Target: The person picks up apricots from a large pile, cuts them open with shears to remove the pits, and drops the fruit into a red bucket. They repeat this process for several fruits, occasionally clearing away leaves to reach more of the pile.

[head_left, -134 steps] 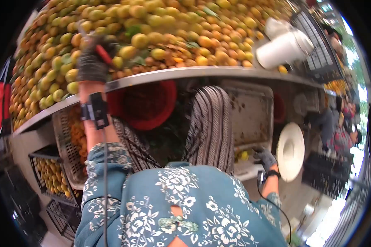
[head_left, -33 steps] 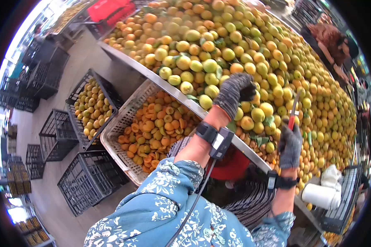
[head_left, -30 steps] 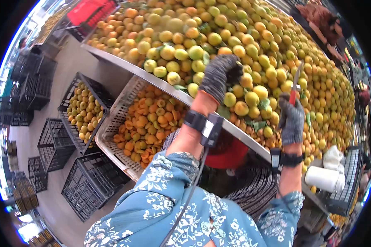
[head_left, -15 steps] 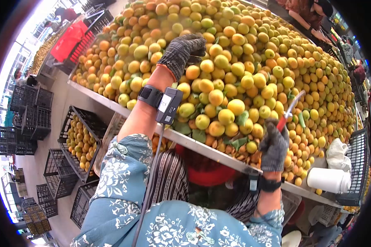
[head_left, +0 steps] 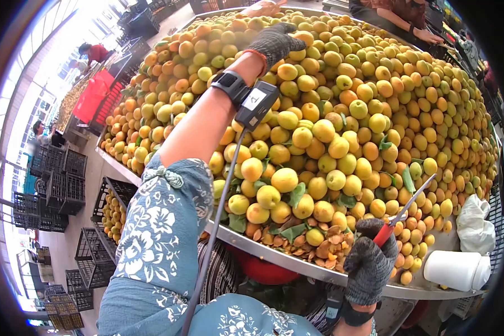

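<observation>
Ease up fruit (head_left: 287, 71) by curled left fingers (head_left: 277, 38), grip unclear; keep shears (head_left: 409, 204) clenched in right fingers (head_left: 369, 260) pointing away beyond them.

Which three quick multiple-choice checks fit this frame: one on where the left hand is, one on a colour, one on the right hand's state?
1. Where is the left hand?
A. High on the fruit pile
B. In a floor crate
C. On a white jar

2. What colour are the handles of the clippers?
A. Blue
B. Red
C. Green

3. How is the right hand?
A. Open and flat
B. Closed around the clippers
C. Out of view

Answers:
1 A, it lies on fruit near the heap's top.
2 B, red shows just above the fist.
3 B, its fingers wrap the handles while the blades stick out.
</observation>
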The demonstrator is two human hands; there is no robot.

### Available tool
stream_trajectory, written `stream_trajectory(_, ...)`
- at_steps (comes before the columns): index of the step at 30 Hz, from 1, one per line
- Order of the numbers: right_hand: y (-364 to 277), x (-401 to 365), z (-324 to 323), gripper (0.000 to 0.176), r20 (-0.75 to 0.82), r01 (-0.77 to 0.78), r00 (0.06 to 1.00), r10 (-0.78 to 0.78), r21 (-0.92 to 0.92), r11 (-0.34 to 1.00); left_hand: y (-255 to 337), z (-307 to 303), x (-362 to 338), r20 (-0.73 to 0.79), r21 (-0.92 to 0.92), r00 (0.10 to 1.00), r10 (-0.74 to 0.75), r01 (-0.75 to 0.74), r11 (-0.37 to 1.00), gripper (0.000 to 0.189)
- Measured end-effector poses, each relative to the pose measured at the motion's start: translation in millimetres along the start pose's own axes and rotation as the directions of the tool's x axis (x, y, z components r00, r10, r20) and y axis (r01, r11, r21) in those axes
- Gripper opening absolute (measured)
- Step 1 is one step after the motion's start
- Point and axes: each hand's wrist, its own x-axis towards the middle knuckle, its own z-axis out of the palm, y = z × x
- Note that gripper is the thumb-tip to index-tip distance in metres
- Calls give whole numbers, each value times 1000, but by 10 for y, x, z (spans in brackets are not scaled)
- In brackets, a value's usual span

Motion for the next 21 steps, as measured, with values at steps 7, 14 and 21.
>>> stream_trajectory(7,-18,44,-114,34,28,-55,998,55,-13,998,43,419,303,-41,192,996,-80,87,978,73)
stream_trajectory(14,-83,43,-109,35,130,-158,979,157,2,987,10,506,380,-69,443,996,-65,89,892,68)
stream_trajectory(21,-140,43,-4,29,35,-196,980,197,-41,980,-90,389,241,129,308,982,-136,90,947,49)
